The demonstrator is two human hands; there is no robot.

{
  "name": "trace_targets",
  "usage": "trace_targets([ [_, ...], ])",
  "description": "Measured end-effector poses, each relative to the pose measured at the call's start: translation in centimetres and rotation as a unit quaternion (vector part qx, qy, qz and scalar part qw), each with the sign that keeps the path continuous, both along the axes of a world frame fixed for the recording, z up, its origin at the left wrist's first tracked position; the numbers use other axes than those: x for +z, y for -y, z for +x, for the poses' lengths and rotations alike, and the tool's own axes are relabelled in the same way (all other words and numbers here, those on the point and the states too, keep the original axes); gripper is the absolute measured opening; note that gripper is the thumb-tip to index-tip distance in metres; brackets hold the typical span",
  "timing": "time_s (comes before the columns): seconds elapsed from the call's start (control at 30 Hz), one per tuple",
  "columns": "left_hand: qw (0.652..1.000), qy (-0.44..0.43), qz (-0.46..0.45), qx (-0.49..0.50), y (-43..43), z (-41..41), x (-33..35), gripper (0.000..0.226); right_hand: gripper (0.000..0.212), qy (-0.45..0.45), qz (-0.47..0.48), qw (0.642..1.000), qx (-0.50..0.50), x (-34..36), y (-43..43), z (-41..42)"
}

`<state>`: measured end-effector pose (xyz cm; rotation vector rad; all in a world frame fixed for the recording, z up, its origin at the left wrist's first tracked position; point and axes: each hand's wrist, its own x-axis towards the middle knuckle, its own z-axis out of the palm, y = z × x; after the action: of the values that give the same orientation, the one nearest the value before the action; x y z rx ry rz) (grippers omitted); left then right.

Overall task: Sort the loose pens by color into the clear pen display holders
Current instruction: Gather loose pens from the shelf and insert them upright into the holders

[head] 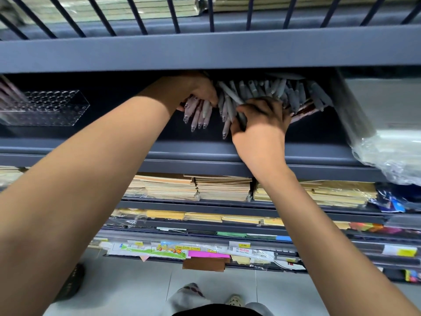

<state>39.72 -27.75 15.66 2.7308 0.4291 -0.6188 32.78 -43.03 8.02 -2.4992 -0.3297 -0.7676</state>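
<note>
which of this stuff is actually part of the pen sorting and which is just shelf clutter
Part of the job:
pink pens gripped by the left hand
grey pens gripped by the right hand
clear holder

Just lying about:
notebook stacks
plastic wrap
pink paper

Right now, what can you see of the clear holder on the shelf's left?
The clear holder is a rectangular box, acrylic by its look, top drilled with rows of round holes. It lies flat on the dark shelf. Most holes look empty; blurred pinkish pens stand at its left end.
</note>
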Motion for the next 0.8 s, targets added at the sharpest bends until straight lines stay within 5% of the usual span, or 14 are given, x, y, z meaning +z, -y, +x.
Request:
trace_targets([
  [0.17,0.996,-0.043,0.073,-0.017,-0.2,-0.1,0.4,0.027,0.026,-0.005,-0.009,1.000,0.000,0.0,-0.1,-0.1],
  [0.3,0.979,-0.149,0.140,-0.005,-1.4,-0.4,0.7,0.059,0.030,-0.012,-0.026,1.000,0.002,0.0,0.0,-0.2],
  [0.4,0.975,-0.165,0.144,0.026,-2.2,-0.7,1.1,0.053,0.032,-0.005,-0.043,0.999,-0.004,0.0,0.0,-0.3],
  [0.67,0.991,0.098,0.091,0.022,-4.5,-3.1,0.1,0.038,0.032,0.023,-0.081,0.996,-0.024,-0.2,-0.2,-0.5],
  [0.8,0.989,0.126,0.084,0.000,-6.5,-3.4,-1.0,0.025,0.032,0.026,-0.082,0.996,-0.025,-0.2,-0.3,-0.6],
])
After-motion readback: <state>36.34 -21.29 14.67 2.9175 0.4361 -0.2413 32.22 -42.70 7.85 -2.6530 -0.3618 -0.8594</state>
